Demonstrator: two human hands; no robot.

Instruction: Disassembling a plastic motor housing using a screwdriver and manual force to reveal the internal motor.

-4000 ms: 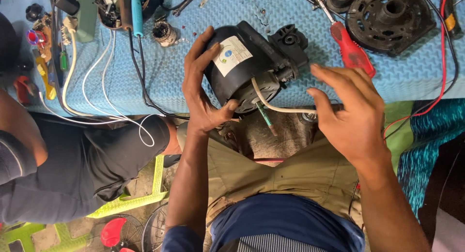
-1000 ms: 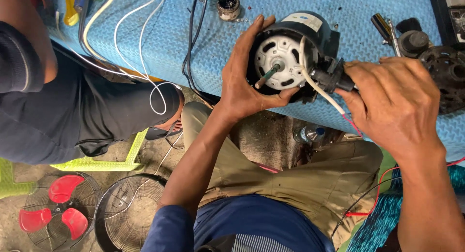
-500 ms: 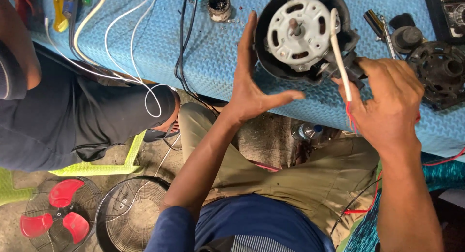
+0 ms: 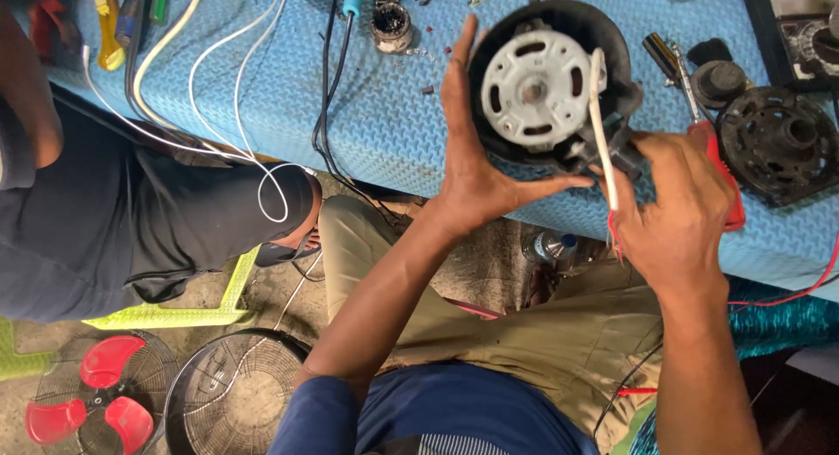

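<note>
- Both hands are sharing the grip on the motor [image 4: 546, 88]: the left hand [image 4: 476, 162] is cupping its left side with fingers stretched up and thumb hooked under the rim, and the right hand [image 4: 677, 206] is pinching the dark block [image 4: 622, 153] at its lower right edge.
- Held this way, the motor is hanging tilted just above the blue worktop [image 4: 384, 131], near its front edge, with the white end plate [image 4: 535, 88] facing the camera.
- A white cable [image 4: 601, 127] is running down across the motor's right side and passing under the right thumb; whether the thumb is pressing it is hard to tell.
- A red-handled screwdriver [image 4: 712, 153] is lying on the worktop just behind the right hand, partly hidden by it.
- A black round housing [image 4: 778, 145] is sitting to the right, close to a smaller black cap [image 4: 718, 81].
- White wires [image 4: 236, 114] and black leads [image 4: 328, 114] are trailing over the worktop's left part and off its edge.
- Another person in a dark shirt [image 4: 114, 228] is sitting at the left.
- A fan guard [image 4: 232, 394] and red fan blades [image 4: 100, 394] are lying on the floor below.
</note>
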